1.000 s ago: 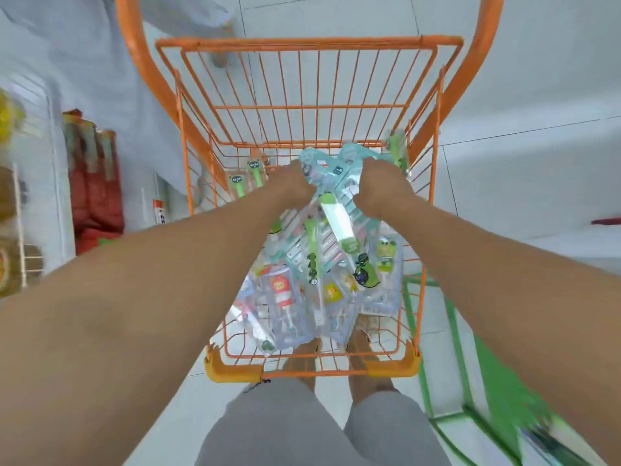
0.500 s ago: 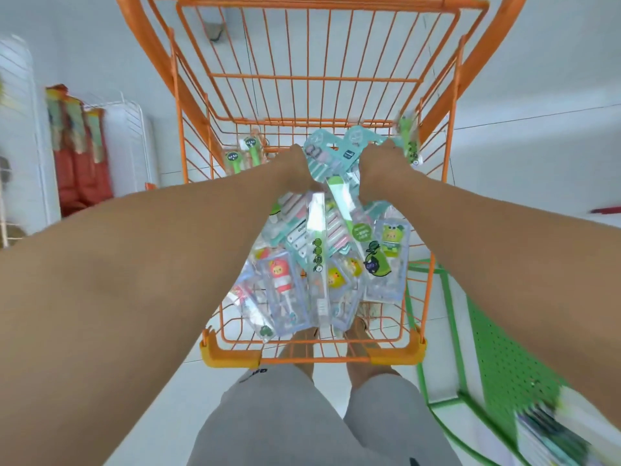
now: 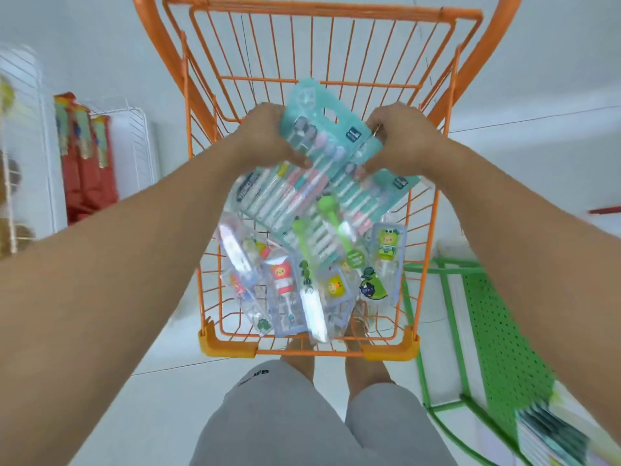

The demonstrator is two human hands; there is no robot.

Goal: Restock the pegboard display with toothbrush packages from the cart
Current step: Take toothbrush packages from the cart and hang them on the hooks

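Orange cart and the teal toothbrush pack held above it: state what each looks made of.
Orange cart: looks like metal wire with a glossy orange coating, going by its thin welded grid bars; the corner caps look like moulded plastic.
Teal toothbrush pack: seems printed card under a clear plastic blister, judging by the sheen over the brushes. Left hand and right hand both grip it.

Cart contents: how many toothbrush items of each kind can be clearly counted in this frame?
Teal multipacks: 2
Green-handled brushes: 2
Character packs: 3 (frog, red, yellow)
Total: 7 clearly countable; others underneath are too blurred or hidden to count.
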